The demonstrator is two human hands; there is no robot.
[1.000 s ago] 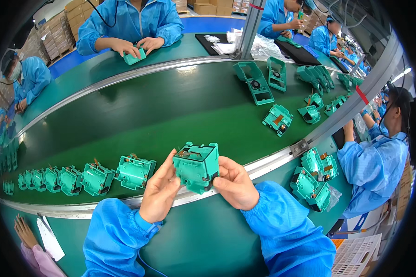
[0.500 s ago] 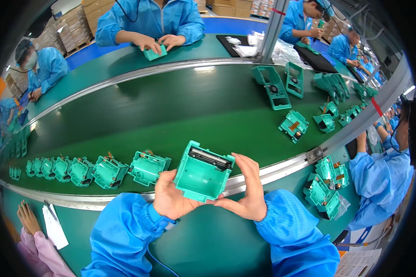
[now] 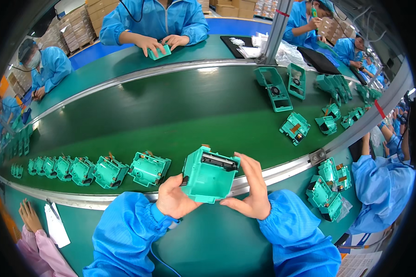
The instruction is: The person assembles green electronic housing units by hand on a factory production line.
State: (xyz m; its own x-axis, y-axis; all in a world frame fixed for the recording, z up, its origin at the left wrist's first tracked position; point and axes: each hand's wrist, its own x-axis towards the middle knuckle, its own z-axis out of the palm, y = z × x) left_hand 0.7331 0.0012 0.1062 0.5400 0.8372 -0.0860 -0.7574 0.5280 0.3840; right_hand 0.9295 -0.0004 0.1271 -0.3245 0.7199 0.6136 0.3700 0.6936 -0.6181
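Observation:
A green plastic housing [image 3: 210, 181], an open box-like shell with a black-and-metal strip inside its far wall, is held above the near edge of the belt. My left hand [image 3: 174, 198] grips its left side and underside, some fingers hidden beneath it. At its right edge, my right hand [image 3: 250, 189] has the fingers by the far corner and the thumb by the near corner, loosely spanning that side. A blue band with a cord circles my left wrist. Nearest on the belt, to the left, stands a similar green housing [image 3: 149, 169].
Several green housings [image 3: 82, 171] line the green belt [image 3: 138, 111] leftward. More parts [image 3: 295, 128] lie at the right, and a housing cluster [image 3: 327, 189] sits beside the metal rail [image 3: 282, 173]. A slanted metal post [image 3: 370, 115] rises at right. Co-workers surround the line; a pink sleeve [image 3: 48, 254] is at lower left.
The housing has tilted and shifted slightly right in my hands, showing more of its left outer side. My right thumb has moved out from under its near edge. The whole view has shifted slightly.

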